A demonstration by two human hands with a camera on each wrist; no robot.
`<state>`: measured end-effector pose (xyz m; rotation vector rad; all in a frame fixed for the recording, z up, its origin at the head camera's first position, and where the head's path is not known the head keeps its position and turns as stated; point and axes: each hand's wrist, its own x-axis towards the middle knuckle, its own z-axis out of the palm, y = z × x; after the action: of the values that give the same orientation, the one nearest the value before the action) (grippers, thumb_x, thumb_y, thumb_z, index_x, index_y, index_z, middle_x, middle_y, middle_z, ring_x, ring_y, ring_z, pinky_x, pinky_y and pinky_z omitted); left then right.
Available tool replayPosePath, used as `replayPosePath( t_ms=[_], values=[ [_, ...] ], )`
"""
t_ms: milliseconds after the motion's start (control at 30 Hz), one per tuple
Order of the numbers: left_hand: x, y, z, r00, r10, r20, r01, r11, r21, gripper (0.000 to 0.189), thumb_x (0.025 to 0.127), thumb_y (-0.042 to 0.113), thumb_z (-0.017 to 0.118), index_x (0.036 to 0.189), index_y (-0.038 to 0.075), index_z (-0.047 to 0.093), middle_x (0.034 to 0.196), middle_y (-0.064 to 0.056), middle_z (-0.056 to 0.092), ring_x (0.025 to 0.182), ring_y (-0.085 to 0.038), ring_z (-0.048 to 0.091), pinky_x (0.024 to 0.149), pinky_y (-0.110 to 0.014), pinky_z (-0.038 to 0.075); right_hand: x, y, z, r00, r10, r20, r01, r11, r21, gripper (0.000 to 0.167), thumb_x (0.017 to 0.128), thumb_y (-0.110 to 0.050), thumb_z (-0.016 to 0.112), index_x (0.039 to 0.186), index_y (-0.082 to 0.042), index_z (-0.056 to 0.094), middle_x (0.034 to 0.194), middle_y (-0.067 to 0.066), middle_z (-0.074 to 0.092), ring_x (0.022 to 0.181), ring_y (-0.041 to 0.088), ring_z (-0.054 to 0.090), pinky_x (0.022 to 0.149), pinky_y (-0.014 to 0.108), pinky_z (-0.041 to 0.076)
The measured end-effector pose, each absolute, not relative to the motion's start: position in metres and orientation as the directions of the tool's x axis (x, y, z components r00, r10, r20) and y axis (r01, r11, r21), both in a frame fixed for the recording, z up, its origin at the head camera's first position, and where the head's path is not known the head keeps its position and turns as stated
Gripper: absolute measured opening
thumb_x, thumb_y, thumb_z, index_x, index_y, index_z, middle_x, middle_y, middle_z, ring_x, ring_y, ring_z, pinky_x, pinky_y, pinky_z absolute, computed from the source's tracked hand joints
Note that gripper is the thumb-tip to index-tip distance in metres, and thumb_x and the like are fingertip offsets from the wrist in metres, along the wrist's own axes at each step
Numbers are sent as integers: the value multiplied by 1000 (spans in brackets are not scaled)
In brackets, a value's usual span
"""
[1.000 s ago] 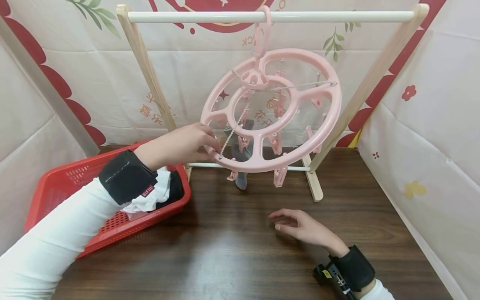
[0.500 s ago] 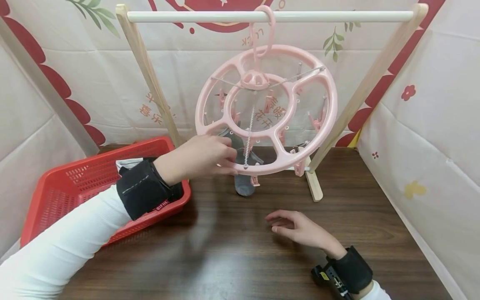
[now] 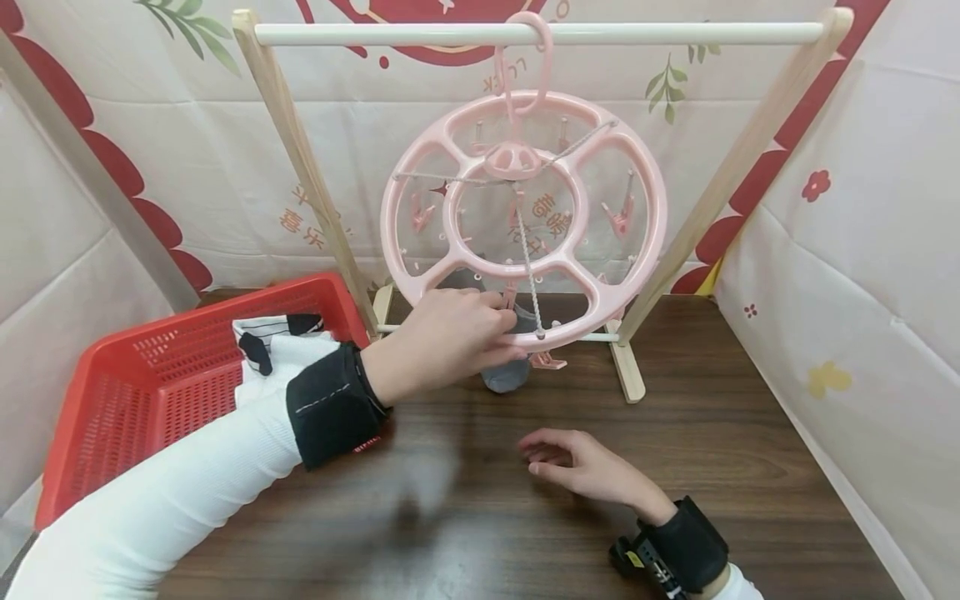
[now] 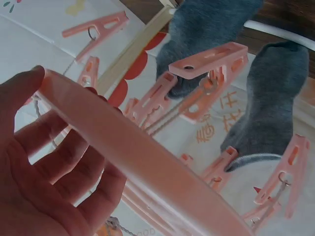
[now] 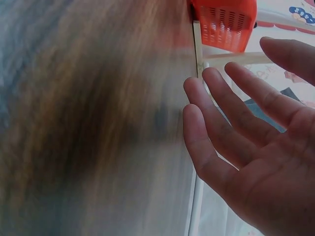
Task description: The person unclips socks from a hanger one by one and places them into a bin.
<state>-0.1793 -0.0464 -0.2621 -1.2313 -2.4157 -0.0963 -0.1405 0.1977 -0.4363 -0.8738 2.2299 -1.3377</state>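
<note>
A round pink clip hanger hangs by its hook from the white bar. At its near lower rim my left hand grips the plastic; in the left wrist view the thumb lies on one side of the rim and curled fingers on the other. Grey socks hang below among pink clothespins. From the head view only parts of a grey sock show behind the hand and rim. My right hand hovers low over the table, holding nothing, its fingers loosely bent.
A red basket stands at the left with white and black clothing inside. The wooden stand's legs rest on the brown table. Patterned cloth walls enclose the back and sides.
My left hand has moved right along with the rim, turning the hanger about its hook. The grey socks swung rightward too. My right hand shifted slightly left and nearer.
</note>
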Motion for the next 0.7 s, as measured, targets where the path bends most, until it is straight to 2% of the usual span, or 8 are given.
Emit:
replayPosePath(
  t_ms=[100, 233, 433, 567, 700],
  values=[
    [-178, -43, -264, -517, 750, 413, 789, 605, -111, 27, 87, 39, 70, 76, 16, 65, 82, 3, 62, 68, -19, 61, 57, -33, 47, -139, 196, -439, -718, -696, -13, -314, 341, -886, 32, 97, -14, 58, 121, 7, 58, 115, 19, 62, 102, 33, 61, 86, 33, 50],
    [-177, -38, -264, -523, 745, 415, 791, 606, -91, 26, 88, 38, 70, 75, 17, 64, 79, 4, 60, 66, -17, 60, 55, -33, 46, -137, 193, -440, -714, -700, -16, -314, 341, -886, 32, 97, -15, 58, 121, 7, 58, 116, 19, 62, 103, 33, 62, 86, 32, 50],
    [-174, -30, -266, -536, 731, 423, 775, 624, -95, 23, 88, 38, 69, 76, 18, 65, 81, 4, 61, 70, -17, 62, 56, -33, 47, -138, 188, -434, -722, -692, 6, -334, 341, -879, 31, 97, -14, 58, 121, 6, 59, 116, 19, 63, 103, 30, 62, 87, 33, 49],
    [-173, -23, -267, -554, 713, 430, 759, 645, -91, 25, 90, 37, 67, 75, 18, 65, 79, 2, 60, 68, -17, 62, 54, -33, 46, -141, 182, -424, -734, -676, 65, -399, 352, -847, 31, 97, -14, 58, 121, 4, 60, 116, 18, 63, 102, 27, 63, 86, 36, 50],
    [-171, -14, -265, -584, 693, 423, 736, 672, -86, 28, 92, 37, 65, 72, 18, 64, 74, 0, 59, 63, -19, 61, 49, -34, 44, -139, 175, -405, -731, -652, 199, -540, 376, -754, 27, 93, -10, 63, 119, -2, 63, 113, 10, 66, 101, 21, 63, 85, 38, 50]
  ],
)
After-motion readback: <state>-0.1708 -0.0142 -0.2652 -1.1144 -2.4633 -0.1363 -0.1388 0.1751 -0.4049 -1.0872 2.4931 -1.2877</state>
